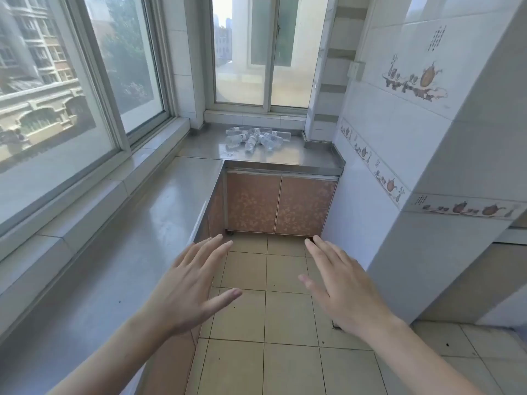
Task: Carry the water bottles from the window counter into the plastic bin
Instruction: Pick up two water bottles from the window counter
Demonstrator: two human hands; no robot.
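Approach step: left hand [188, 283] and right hand [339, 283], lower frame, grip spread and empty. Bottles [255, 138] lie heaped on the worktop [285, 158], upper centre. Next: advance, grasp bottles.

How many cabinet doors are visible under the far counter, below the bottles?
2: the left door and the right door stand side by side, both shut, under the counter. Side cabinets are seen too obliquely to count.

Two hands [194, 286]; bottles [255, 138] piled, count unclear.
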